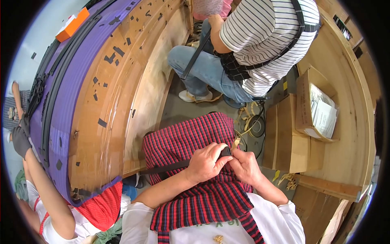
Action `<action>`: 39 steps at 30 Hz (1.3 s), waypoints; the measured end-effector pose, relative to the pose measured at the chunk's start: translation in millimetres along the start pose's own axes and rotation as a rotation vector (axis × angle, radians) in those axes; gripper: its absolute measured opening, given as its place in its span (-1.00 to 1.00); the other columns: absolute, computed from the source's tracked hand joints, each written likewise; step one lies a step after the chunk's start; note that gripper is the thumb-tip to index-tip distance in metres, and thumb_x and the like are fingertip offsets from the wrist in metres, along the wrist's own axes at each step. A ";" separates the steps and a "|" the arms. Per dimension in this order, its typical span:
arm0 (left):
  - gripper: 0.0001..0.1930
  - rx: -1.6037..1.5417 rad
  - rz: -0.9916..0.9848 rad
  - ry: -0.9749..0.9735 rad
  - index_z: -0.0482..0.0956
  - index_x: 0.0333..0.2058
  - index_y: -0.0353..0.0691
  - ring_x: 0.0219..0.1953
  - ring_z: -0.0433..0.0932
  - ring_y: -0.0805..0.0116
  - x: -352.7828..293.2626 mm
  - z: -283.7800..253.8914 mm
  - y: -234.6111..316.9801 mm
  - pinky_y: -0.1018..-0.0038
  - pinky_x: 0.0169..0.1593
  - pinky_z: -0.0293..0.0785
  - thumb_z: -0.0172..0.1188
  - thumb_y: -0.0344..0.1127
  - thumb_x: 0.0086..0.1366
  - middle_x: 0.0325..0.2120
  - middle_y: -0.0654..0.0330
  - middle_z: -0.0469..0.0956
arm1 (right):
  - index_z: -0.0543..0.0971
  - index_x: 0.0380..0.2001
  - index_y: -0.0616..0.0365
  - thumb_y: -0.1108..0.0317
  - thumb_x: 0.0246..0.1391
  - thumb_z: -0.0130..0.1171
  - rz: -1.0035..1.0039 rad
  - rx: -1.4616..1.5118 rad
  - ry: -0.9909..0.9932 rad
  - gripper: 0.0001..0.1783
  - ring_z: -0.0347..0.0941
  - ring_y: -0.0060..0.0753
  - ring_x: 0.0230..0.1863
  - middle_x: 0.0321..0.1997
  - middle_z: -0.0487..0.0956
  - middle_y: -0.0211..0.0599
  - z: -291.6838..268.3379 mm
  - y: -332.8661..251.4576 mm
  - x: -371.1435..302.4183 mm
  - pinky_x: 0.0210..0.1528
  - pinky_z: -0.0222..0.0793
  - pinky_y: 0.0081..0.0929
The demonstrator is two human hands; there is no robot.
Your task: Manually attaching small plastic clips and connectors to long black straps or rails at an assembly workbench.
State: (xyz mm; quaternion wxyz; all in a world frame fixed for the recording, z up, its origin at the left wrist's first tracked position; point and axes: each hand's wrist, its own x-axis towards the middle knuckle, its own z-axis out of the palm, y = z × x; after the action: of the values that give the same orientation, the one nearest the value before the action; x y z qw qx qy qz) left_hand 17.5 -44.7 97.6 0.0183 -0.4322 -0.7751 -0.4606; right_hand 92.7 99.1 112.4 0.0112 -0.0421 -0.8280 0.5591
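In front of my body, both hands are close together above my lap, which is covered by red and black striped cloth (pixel 191 134). My left hand (pixel 206 163) is closed round a flat black strip (pixel 172 166), which trails off to the left across the cloth; its dark end (pixel 225 152) pokes out by the thumb. My right hand (pixel 246 166) is closed with its fingertips at that end. A short yellowish strip (pixel 236 142) sticks up at the right fingers and looks pinched there. The exact grip between the fingertips is hidden.
Left stands a purple-topped table (pixel 65 93) with a taped cardboard side, long black strips and an orange box (pixel 72 25). A gloved co-worker (pixel 57 203) works beside it. Another person (pixel 260 44) sits ahead, holding a black strip. Cardboard boxes (pixel 284 134) and yellowish scraps (pixel 248 116) lie right.
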 end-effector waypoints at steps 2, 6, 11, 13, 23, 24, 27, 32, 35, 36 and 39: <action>-0.65 0.013 0.032 -0.061 0.37 -0.28 -0.31 -0.58 0.45 0.23 -1.4 -4.3 9.2 0.43 -0.58 0.38 0.15 -0.16 0.08 -0.57 0.14 0.40 | 0.41 -0.60 0.23 0.39 -0.07 -0.03 -0.013 -0.406 0.172 -0.86 0.40 -0.07 -0.65 -0.72 0.39 -0.05 4.0 68.2 8.1 -0.60 0.29 -0.29; -0.65 -0.032 0.011 -0.025 0.40 -0.32 -0.27 -0.60 0.47 0.23 0.9 -3.8 8.1 0.41 -0.56 0.38 0.22 -0.15 0.02 -0.61 0.15 0.41 | 0.45 -0.49 0.27 0.37 0.07 -0.08 0.459 0.158 0.066 -0.80 0.37 -0.55 -0.68 -0.71 0.46 -0.31 -7.6 109.5 -11.3 -0.61 0.27 -0.57; -0.63 -0.006 -0.068 -0.155 0.38 -0.36 -0.30 -0.55 0.49 0.21 -10.4 19.3 -2.4 0.38 -0.54 0.41 0.14 -0.07 0.06 -0.57 0.13 0.44 | 0.44 -0.42 0.25 0.39 0.10 -0.06 0.355 0.341 0.110 -0.85 0.33 -0.71 -0.60 -0.62 0.47 -0.43 -13.8 56.5 -3.0 -0.55 0.24 -0.75; -0.63 0.001 -0.073 -0.153 0.38 -0.38 -0.30 -0.54 0.49 0.21 -9.2 19.7 -6.5 0.38 -0.53 0.42 0.13 -0.06 0.07 -0.57 0.13 0.44 | 0.42 -0.31 0.26 0.46 0.04 0.04 0.250 0.400 0.097 -0.87 0.36 -0.70 -0.51 -0.50 0.49 -0.41 -15.9 46.0 -5.5 -0.45 0.30 -0.75; -0.68 -0.011 -0.171 -0.249 0.38 -0.43 -0.32 -0.51 0.50 0.15 -17.0 28.7 -20.0 0.33 -0.47 0.45 0.21 -0.19 -0.02 -0.53 0.08 0.45 | 0.44 -0.22 0.20 0.55 -0.22 0.25 -0.029 0.310 0.016 -0.61 0.34 -0.56 -0.30 -0.26 0.42 -0.36 0.9 32.1 -1.9 -0.23 0.35 -0.59; -0.69 -0.009 -0.191 -0.247 0.38 -0.45 -0.32 -0.51 0.50 0.14 -17.8 29.6 -21.2 0.33 -0.47 0.45 0.21 -0.20 -0.03 -0.53 0.07 0.45 | 0.45 -0.23 0.20 0.53 -0.22 0.25 -0.043 0.272 0.023 -0.62 0.35 -0.55 -0.30 -0.25 0.42 -0.34 2.2 32.9 -1.5 -0.23 0.35 -0.59; -0.68 -0.005 -0.223 -0.273 0.38 -0.47 -0.34 -0.51 0.50 0.12 -17.5 30.3 -24.5 0.30 -0.46 0.44 0.23 -0.20 -0.07 -0.55 0.05 0.45 | 0.49 -0.29 0.21 0.50 -0.23 0.26 -0.039 0.178 0.037 -0.67 0.40 -0.49 -0.30 -0.27 0.47 -0.29 2.7 33.1 0.3 -0.24 0.35 -0.56; -0.67 -0.075 -0.233 -0.327 0.40 -0.42 -0.34 -0.51 0.49 0.09 -16.1 29.8 -29.7 0.29 -0.41 0.43 0.23 -0.21 -0.07 -0.55 0.04 0.46 | 0.50 -0.32 0.22 0.49 -0.24 0.26 -0.042 -0.003 0.009 -0.70 0.43 -0.42 -0.32 -0.33 0.50 -0.25 -0.9 27.0 1.7 -0.26 0.35 -0.52; -0.62 -0.196 -0.322 -0.524 0.41 -0.32 -0.34 -0.47 0.50 0.14 -4.8 9.1 -24.3 0.34 -0.38 0.42 0.21 -0.16 -0.02 -0.52 0.03 0.47 | 0.50 -0.33 0.23 0.49 -0.25 0.27 -0.088 -0.052 0.020 -0.70 0.43 -0.40 -0.32 -0.32 0.50 -0.23 -4.3 27.5 -1.2 -0.27 0.35 -0.51; -0.59 -0.282 -0.413 -0.688 0.41 -0.26 -0.34 -0.46 0.51 0.19 -1.5 0.1 -22.4 0.38 -0.37 0.42 0.21 -0.14 0.01 -0.50 0.04 0.48 | 0.50 -0.34 0.22 0.48 -0.26 0.28 -0.110 -0.043 0.016 -0.69 0.44 -0.38 -0.31 -0.32 0.50 -0.22 -5.8 27.3 -2.3 -0.27 0.36 -0.50; -0.50 -0.818 -0.555 -0.765 0.42 -0.25 -0.31 -0.58 0.41 0.50 -0.6 -5.1 -33.4 0.57 -0.48 0.33 -0.01 0.10 0.17 -0.58 0.26 0.45 | 0.50 -0.34 0.22 0.48 -0.29 0.31 -0.174 -0.024 0.012 -0.67 0.45 -0.35 -0.30 -0.32 0.49 -0.22 -4.6 25.0 -4.0 -0.25 0.37 -0.49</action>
State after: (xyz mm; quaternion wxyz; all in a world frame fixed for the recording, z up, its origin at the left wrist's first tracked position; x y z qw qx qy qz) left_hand -6.9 -55.6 77.0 -0.5479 -0.3213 -0.5708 -0.5203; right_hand 98.5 112.3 91.0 0.0641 0.0265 -0.8352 0.5456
